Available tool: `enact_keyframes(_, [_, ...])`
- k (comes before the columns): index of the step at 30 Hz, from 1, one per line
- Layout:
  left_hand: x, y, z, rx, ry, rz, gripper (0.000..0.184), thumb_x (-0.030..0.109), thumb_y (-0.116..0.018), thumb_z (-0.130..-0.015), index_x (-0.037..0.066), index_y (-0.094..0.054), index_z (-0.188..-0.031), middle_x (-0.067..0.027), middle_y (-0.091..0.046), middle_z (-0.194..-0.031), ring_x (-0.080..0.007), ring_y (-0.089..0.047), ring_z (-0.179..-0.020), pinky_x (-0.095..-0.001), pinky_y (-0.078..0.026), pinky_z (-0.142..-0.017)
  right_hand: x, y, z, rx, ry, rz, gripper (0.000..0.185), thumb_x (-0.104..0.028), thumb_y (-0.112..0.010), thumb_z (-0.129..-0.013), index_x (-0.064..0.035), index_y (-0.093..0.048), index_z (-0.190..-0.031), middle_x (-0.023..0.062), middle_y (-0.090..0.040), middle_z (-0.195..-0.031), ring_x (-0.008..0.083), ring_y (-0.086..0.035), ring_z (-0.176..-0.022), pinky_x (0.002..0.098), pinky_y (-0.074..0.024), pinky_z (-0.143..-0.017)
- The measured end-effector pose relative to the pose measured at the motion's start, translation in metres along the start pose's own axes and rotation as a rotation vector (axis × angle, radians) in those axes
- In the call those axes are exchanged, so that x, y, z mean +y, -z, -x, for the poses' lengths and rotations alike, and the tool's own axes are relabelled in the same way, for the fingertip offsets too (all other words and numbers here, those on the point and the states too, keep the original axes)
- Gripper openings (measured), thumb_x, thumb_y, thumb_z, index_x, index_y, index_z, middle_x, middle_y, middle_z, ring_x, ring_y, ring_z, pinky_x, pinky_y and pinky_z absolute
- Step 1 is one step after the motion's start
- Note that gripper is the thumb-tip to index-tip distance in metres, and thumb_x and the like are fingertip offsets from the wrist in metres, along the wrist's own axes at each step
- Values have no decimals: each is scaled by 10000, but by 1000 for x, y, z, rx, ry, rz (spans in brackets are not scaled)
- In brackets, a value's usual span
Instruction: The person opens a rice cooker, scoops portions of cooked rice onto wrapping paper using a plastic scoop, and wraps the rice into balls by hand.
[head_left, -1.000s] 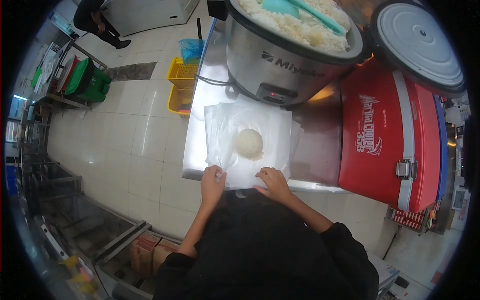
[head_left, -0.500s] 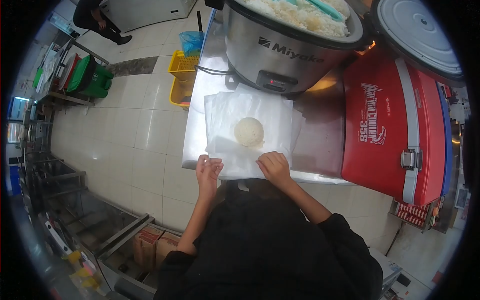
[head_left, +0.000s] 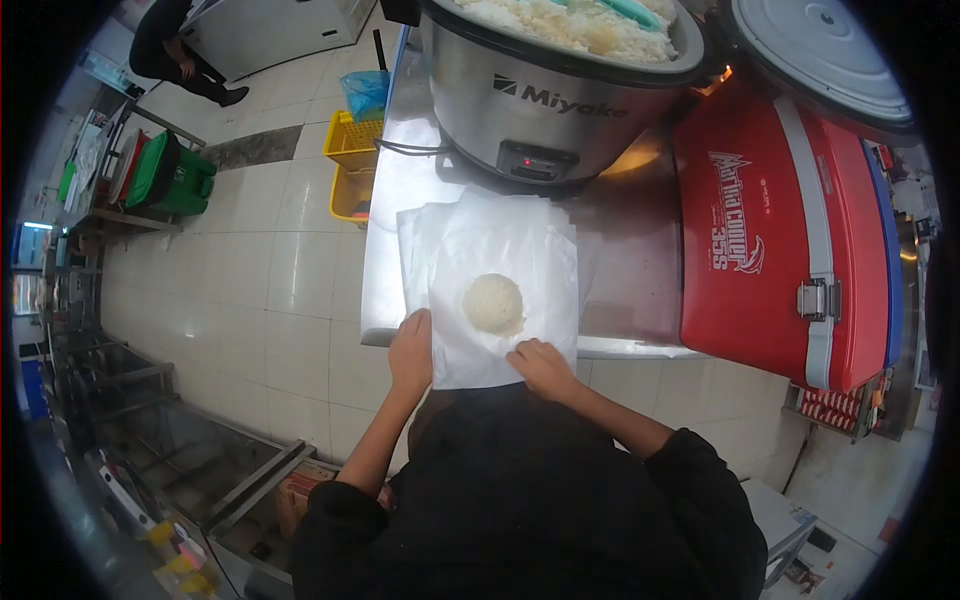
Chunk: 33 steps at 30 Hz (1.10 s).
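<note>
Paper (head_left: 550, 270) slid nearer, left hand (head_left: 410, 350) beside, right hand (head_left: 542, 368) curled atop, fingers' grip unclear.

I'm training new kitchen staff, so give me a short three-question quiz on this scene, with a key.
1. Fill in: the brand on the rice cooker reads "____".
2. True or false: the left hand is at the edge of the white paper sheets, apart from the mound of rice.
3. From this viewpoint, what red thing stands right of the rice cooker?

Key: 1. Miyako. 2. True. 3. The red cooler box.
</note>
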<state>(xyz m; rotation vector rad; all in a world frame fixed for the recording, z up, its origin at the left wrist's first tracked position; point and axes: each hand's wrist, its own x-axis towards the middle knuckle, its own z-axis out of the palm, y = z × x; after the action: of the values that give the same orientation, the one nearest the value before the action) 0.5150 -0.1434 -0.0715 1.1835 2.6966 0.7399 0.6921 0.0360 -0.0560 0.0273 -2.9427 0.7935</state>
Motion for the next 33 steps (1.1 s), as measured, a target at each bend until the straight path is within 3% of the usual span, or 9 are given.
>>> enact_keyframes(5, [17, 31, -4, 102, -75, 54, 360, 68, -555, -711, 42, -560, -1070, -91, -527, -1170, -262, -521, -1037, -378, -412, -836, 29, 32, 34, 25, -169, -9, 246, -28, -574, -625, -94, -569, -862, 69, -548, -930, 249, -517, -908, 378, -391, -746])
enact_keyframes(8, [-7, 41, -1, -193, -636, 5, 321, 52, -552, -704, 113, -601, -1016, -63, -582, -1092, -235, -554, -974, -367, -390, -854, 61, 47, 37, 55, -164, -241, 159, -24, -619, -628, -76, -597, -777, 51, -596, -863, 210, -546, -910, 330, -407, -744])
enact_keyframes(11, [-26, 30, 1, -348, -413, 306, 244, 66, -544, -728, 140, -630, -944, -57, -641, -945, -221, -583, -898, -365, -373, -845, 70, 43, 22, 284, -475, -650, 51, -58, -609, -736, -19, -576, -733, 55, -598, -734, 169, -570, -753, 284, -420, -639])
enact_keyframes(16, [-8, -13, -15, 135, 383, 532, 216, 185, -461, -877, 54, -617, -805, -156, -585, -692, -304, -562, -670, -391, -374, -714, 71, 21, -14, 455, -671, -684, 227, -167, -552, -852, 31, -567, -743, 84, -581, -646, 159, -479, -579, 293, -391, -541])
enact_keyframes(23, [17, -4, -33, 5, 372, -121, 245, 218, -430, -906, 55, -569, -786, -178, -556, -627, -335, -537, -608, -430, -346, -707, 58, 17, -27, 245, -770, -179, 218, -177, -578, -839, 25, -534, -771, 174, -531, -615, 357, -532, -587, 410, -409, -561])
enact_keyframes(26, [27, -2, -21, -43, 563, -25, 235, 282, -467, -882, 93, -584, -958, -180, -606, -849, -280, -574, -826, -457, -316, -795, 47, 17, -25, 421, -759, -154, 177, -144, -611, -791, -18, -543, -896, 151, -566, -785, 322, -564, -738, 412, -428, -638])
enact_keyframes(28, [41, -13, 0, 81, 171, -514, 439, 389, -486, -849, 143, -493, -1212, -144, -481, -1242, -194, -438, -1167, -503, -218, -931, 48, 36, -52, 473, -527, 2, 223, -139, -631, -760, -38, -532, -933, 136, -553, -879, 309, -551, -814, 404, -429, -679])
enact_keyframes(31, [53, -18, 17, -4, -365, -363, 661, 478, -482, -817, 136, -327, -1361, -55, -237, -1443, -139, -204, -1330, -520, -118, -1001, 65, 42, -114, 306, -227, 85, 330, -153, -684, -679, -60, -521, -950, 107, -512, -1014, 284, -517, -941, 396, -416, -756])
enact_keyframes(33, [59, -22, 16, -52, -330, -294, 686, 489, -477, -816, 124, -305, -1370, -35, -244, -1443, -143, -210, -1331, -513, -104, -1012, 76, 39, -153, 189, -205, 147, 441, -235, -740, -635, -58, -520, -974, 108, -518, -960, 289, -528, -905, 398, -414, -722])
